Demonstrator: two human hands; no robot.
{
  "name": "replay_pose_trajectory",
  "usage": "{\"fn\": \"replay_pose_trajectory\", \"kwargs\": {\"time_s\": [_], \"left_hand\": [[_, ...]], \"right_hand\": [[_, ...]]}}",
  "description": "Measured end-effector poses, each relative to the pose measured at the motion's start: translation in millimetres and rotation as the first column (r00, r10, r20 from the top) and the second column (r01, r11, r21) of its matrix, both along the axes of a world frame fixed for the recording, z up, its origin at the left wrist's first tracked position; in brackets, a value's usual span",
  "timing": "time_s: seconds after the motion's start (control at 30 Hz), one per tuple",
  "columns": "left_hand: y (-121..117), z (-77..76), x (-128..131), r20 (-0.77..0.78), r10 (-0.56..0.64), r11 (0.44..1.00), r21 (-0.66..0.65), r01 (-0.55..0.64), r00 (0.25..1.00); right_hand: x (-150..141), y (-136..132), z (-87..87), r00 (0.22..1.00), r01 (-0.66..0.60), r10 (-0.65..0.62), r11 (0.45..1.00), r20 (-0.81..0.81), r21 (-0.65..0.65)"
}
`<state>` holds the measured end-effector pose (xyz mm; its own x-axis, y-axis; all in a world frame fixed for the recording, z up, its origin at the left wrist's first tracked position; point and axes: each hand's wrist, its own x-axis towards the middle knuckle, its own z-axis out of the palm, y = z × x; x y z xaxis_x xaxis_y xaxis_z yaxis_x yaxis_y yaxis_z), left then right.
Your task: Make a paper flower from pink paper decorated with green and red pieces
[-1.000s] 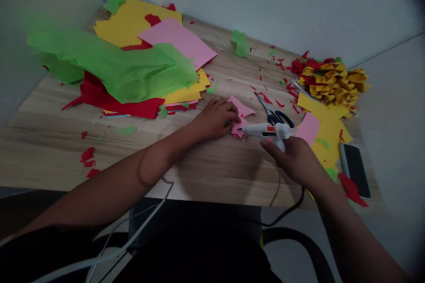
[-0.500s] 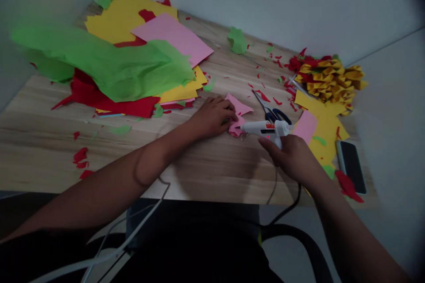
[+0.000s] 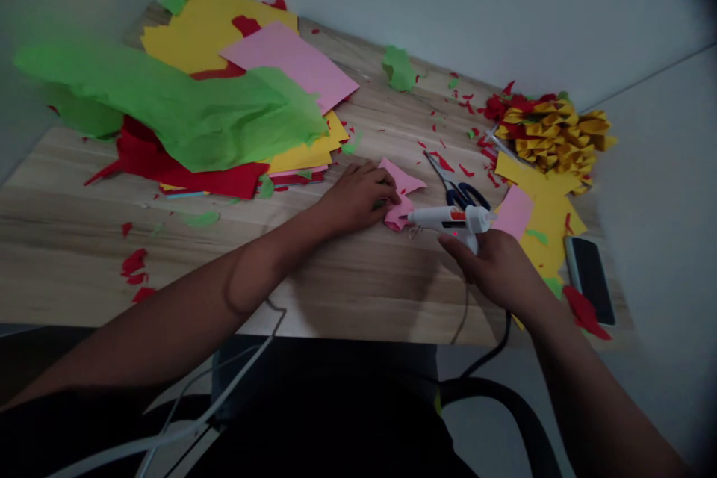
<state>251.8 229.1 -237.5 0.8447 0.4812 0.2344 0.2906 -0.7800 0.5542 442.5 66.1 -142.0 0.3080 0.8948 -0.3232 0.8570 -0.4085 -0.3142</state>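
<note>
The left hand [image 3: 361,198] rests on the pale wood-grain tabletop [image 3: 347,284], its fingers bent over the left side of a small, cut and partly curled pink paper piece [image 3: 408,181], which lies near the middle of the table. Whether the fingers pinch the paper or only press it cannot be told, but the hold looks meant to keep so light a piece from sliding. A scrap of green shows beneath the fingers; what it belongs to is unclear. The right hand [image 3: 496,261] is closed around the handle of a white plastic glue gun [image 3: 451,219], held nearly level and pointing left, so that its dark tip comes to the pink paper's near part; whether tip and paper touch cannot be made out. Holding the gun from the right probably leaves the left fingers clear of the hot end. Just beyond the gun, dark-handled metal scissors [image 3: 464,196] lie within easy reach of the right hand. At the far right sits a bunch of folded yellow paper shapes [image 3: 560,138], apparently set back out of the working space. At the left, a large crumpled green paper sheet [image 3: 213,123] covers part of a stack of coloured paper sheets [image 3: 305,157], perhaps as handy stock.
</note>
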Motion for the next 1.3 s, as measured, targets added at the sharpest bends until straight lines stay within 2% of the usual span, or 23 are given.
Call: {"fn": "replay_pose_trajectory", "kwargs": {"time_s": [0.3,0.9,1.1,1.3], "left_hand": [[-0.6,1.8,-0.3,-0.007,0.004,1.000,-0.015,-0.004,1.000],[-1.0,3.1,-0.2,-0.009,0.008,1.000,-0.028,-0.008,1.000],[-0.8,3.0,-0.1,-0.013,0.007,1.000,-0.024,-0.007,1.000],[-0.8,2.5,-0.4,-0.019,0.006,1.000,-0.003,-0.006,1.000]], "right_hand": [[-2.8,3.8,-1.9,0.999,0.035,-0.035,0.999,0.005,-0.020],[-2.0,4.1,-2.1,1.000,0.014,-0.014,1.000,-0.015,-0.008],[-3.9,5.5,-0.2,0.998,0.056,-0.057,0.997,-0.017,-0.054],[-1.4,3.1,1.0,0.999,0.043,-0.043,0.997,0.003,-0.058]]}}
